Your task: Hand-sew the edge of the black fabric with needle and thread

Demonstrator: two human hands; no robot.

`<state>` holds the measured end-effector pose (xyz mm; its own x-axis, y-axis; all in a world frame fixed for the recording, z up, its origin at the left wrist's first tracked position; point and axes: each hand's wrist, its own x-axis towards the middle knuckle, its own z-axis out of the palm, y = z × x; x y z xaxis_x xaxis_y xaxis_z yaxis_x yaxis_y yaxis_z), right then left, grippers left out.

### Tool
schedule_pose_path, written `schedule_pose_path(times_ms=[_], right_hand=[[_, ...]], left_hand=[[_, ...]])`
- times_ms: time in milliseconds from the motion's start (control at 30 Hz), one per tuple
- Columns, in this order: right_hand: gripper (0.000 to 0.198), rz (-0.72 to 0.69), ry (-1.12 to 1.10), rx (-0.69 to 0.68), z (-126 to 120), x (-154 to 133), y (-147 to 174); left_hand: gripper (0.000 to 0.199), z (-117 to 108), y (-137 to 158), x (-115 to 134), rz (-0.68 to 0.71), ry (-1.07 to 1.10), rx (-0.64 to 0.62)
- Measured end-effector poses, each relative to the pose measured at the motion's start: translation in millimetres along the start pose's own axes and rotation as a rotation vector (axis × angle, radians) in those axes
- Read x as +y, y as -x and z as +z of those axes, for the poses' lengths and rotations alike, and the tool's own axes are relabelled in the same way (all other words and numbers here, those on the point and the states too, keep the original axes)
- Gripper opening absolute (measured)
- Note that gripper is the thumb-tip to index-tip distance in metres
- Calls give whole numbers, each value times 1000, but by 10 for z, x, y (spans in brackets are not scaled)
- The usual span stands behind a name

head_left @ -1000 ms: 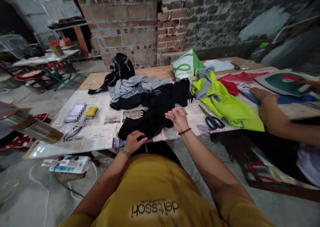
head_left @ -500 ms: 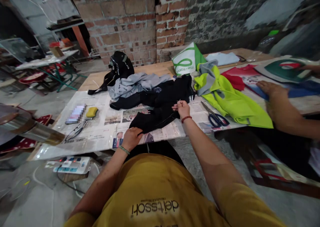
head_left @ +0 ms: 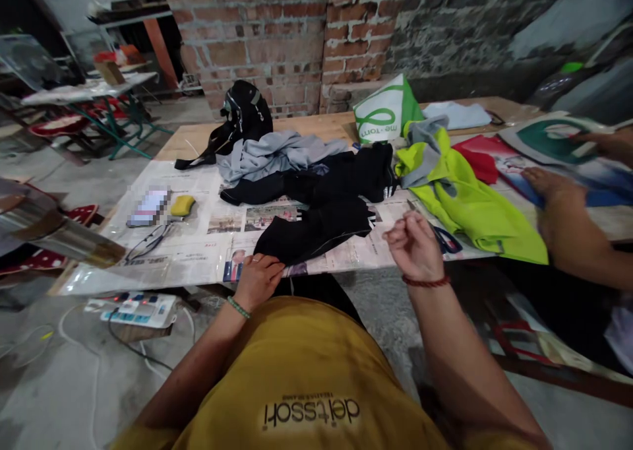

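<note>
A black garment [head_left: 316,229] with white stripes lies on the newspaper-covered table near its front edge. My left hand [head_left: 258,282] grips the garment's near left end, fingers on top of the cloth. Raised apart from the garment on its right, my right hand [head_left: 416,245] is closed in a pinch. Whatever sits between those fingertips is too small to make out. Partly hidden behind that hand are scissors with dark blue handles [head_left: 449,241]. More black cloth [head_left: 341,176] and a grey garment [head_left: 281,156] are heaped farther back.
On the left are a phone [head_left: 149,206], a yellow sponge [head_left: 182,205], glasses [head_left: 148,242] and a steel-and-clear bottle [head_left: 64,229]. A black bag [head_left: 244,113] and green-white bag [head_left: 386,112] stand behind. Right of me lies a neon-yellow garment [head_left: 475,206]; another person's hand holds an iron [head_left: 558,138].
My right hand has pulled away from the black garment, rightward and toward me, and now covers part of the scissors. My left hand stays at the garment's left end.
</note>
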<state>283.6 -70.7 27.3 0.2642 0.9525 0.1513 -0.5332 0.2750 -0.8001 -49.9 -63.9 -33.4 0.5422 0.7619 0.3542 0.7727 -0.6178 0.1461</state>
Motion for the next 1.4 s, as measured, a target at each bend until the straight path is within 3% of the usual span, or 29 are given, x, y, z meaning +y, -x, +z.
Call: schedule_pose_path(times_ms=[133,267,433,533,600,733,833,1033,1200,1400], right_hand=[[8,10,29,-212,-3,-273,523],[19,69,-47,-448,-72,-292,867],[41,538,244,-625,10,73,976],[42,722,319,-604,147,429,972],[40,755,385,-517,232,659,965],[34,667,509,-322,341,976,917],[29,564,592,-250,395,1082,845],[21,427,796,-248,512,1204,705],[19,299,967,-296,557,1286,648],[20,246,1037,-306,544,1310,625]], left_hand=[[18,18,14,34,-22,-8,4],[18,-19,4,106,-50,-39,-21],[27,-96,-76,235,-132,-105,-45],[28,-86,-157,291,-121,-99,-52],[27,-40,-216,312,-93,-66,-53],[18,123,-314,315,-41,68,-13],[12,255,-358,288,-63,249,59],[8,363,-385,207,-218,587,147],[8,349,-383,187,-245,639,158],[8,351,-375,189,-250,651,164]])
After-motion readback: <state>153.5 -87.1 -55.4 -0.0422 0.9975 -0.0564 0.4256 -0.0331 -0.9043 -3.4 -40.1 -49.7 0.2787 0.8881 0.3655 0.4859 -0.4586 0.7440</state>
